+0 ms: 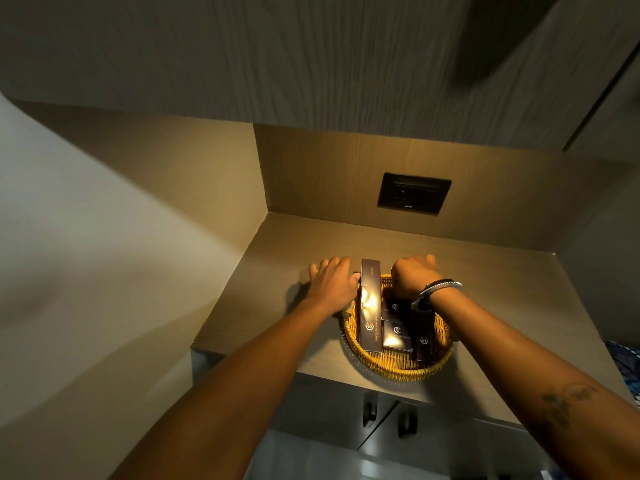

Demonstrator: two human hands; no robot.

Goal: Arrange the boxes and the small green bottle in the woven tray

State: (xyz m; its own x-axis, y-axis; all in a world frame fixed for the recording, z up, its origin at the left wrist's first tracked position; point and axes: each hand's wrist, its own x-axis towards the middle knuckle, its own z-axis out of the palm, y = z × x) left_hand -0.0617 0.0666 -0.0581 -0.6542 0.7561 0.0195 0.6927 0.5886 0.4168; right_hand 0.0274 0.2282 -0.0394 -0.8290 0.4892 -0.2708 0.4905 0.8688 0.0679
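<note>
Both forearms came in from the bottom edge, stretched out toward the woven tray (pixel 398 367), which sat at the front edge of the worktop (pixel 277 258). Inside the tray, a long dark box (pixel 370 306) lay along its left side, with its far end sticking out over the rim. Right of it sat a small dark box (pixel 397 336), with a couple more dark boxes around it, partly covered by the right wrist and its bangles (pixel 437 292). The left hand (pixel 332 282) lay flat, fingers spread, against the long box. The right hand (pixel 414 275) curled over the tray's far rim; couldn't tell what it gripped, if anything. The green bottle wasn't visible anywhere. A dark wall socket (pixel 414 192) sat behind the tray.
</note>
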